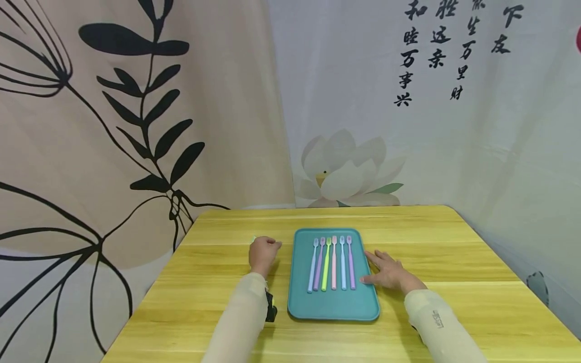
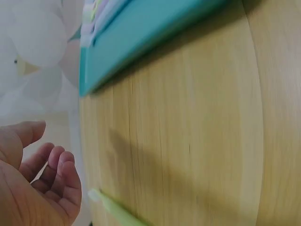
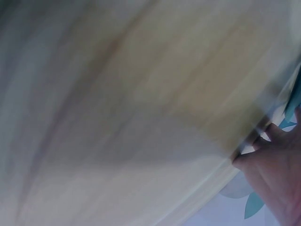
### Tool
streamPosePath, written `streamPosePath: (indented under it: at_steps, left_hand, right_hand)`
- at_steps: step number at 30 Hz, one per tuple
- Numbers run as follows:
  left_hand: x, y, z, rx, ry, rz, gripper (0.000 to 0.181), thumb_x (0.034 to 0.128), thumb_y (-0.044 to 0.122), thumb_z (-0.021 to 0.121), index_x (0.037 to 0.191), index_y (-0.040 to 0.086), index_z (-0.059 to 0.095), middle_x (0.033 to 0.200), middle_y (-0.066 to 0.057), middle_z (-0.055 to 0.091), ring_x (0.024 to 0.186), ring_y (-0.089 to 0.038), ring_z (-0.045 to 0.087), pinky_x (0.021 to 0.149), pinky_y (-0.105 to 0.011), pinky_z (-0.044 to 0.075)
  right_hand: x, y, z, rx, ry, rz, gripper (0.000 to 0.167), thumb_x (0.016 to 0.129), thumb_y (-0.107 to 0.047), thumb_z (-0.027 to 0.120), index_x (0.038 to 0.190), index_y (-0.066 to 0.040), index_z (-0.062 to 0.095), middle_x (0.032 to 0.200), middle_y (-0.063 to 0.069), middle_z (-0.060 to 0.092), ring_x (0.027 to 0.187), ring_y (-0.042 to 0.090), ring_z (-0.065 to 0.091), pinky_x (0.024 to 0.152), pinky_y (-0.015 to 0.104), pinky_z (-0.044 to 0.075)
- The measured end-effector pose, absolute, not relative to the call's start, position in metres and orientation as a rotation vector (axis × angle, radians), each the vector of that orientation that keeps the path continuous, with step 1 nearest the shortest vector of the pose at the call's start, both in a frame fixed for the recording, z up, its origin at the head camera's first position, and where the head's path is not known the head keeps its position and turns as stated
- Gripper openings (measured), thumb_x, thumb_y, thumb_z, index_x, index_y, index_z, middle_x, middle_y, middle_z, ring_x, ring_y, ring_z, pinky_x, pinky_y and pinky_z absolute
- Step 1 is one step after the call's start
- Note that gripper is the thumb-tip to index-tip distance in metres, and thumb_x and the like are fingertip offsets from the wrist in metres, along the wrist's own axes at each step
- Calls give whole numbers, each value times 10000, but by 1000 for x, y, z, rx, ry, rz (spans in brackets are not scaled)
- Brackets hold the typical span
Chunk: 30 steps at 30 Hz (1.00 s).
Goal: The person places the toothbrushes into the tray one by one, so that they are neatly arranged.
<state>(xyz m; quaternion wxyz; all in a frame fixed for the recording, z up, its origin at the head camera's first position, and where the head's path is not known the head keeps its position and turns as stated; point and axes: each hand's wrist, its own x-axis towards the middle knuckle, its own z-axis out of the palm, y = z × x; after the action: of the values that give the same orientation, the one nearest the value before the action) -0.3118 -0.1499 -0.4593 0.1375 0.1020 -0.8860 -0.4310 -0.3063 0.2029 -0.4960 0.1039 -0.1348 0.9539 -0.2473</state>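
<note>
A teal tray (image 1: 333, 307) carries a row of several toothbrushes lying side by side, among them a yellow-green toothbrush (image 1: 326, 264) and a pink toothbrush (image 1: 334, 263). Left of the tray, my left hand (image 1: 264, 254) hovers over the table with fingers loosely curled and nothing in them. Below that hand in the left wrist view, a light green toothbrush (image 2: 118, 212) lies on the tabletop; in the head view the hand hides most of it. My right hand (image 1: 386, 270) has its fingers spread at the tray's right edge, with the thumb over the rim.
The wooden table (image 1: 218, 312) extends on both sides of the tray. A printed cloth (image 1: 236, 101) with plants and writing hangs behind its far edge. A black device (image 1: 271, 307) is strapped at the left wrist.
</note>
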Motion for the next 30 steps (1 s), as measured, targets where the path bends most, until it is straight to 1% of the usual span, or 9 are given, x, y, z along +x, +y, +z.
streamPosePath:
  at_steps: [7, 13, 16, 22, 26, 30]
  left_hand:
    - [-310, -174, -460, 386, -2575, -1236, 298, 930, 210, 704, 1114, -23, 722, 1082, -187, 706, 901, -326, 675, 745, -465, 554]
    - [-306, -193, -462, 416, -2574, -1249, 316, 932, 205, 697, 1134, -37, 710, 1157, -221, 676, 984, -380, 651, 794, -501, 540]
    - [-304, -201, -465, 439, -2570, -1249, 318, 925, 202, 699, 1129, -42, 711, 1139, -223, 680, 983, -386, 645, 803, -504, 532]
    - [-300, -212, -471, 490, -2572, -1241, 325, 917, 208, 703, 1114, -50, 712, 1084, -215, 695, 907, -348, 660, 770, -463, 536]
    - [-297, -217, -477, 512, -2571, -1252, 338, 918, 212, 695, 1116, -61, 706, 1085, -226, 693, 942, -359, 659, 799, -467, 536]
    - [-295, -222, -485, 546, -2563, -1257, 321, 912, 203, 693, 1094, -61, 711, 1069, -223, 694, 964, -376, 647, 801, -470, 531]
  right_hand:
    - [-306, 202, -495, -395, 2823, -729, 960, 844, -522, 732, 1563, -71, 283, 1555, 339, 203, 1429, 536, 117, 1091, 729, 34]
    - [-305, 201, -495, -400, 2826, -727, 958, 844, -519, 734, 1562, -73, 284, 1554, 340, 202, 1427, 537, 118, 1090, 729, 32]
    - [-306, 201, -496, -404, 2817, -738, 959, 848, -516, 730, 1564, -70, 275, 1558, 339, 192, 1428, 539, 108, 1090, 729, 25]
    - [-306, 201, -498, -404, 2819, -733, 963, 850, -529, 720, 1567, -72, 268, 1566, 328, 187, 1435, 528, 102, 1093, 725, 17]
    - [-306, 202, -499, -397, 2825, -735, 954, 849, -520, 726, 1564, -73, 280, 1563, 330, 192, 1435, 528, 106, 1092, 726, 18]
    - [-305, 203, -498, -392, 2825, -737, 957, 847, -519, 730, 1565, -76, 279, 1565, 328, 189, 1436, 525, 101, 1093, 725, 17]
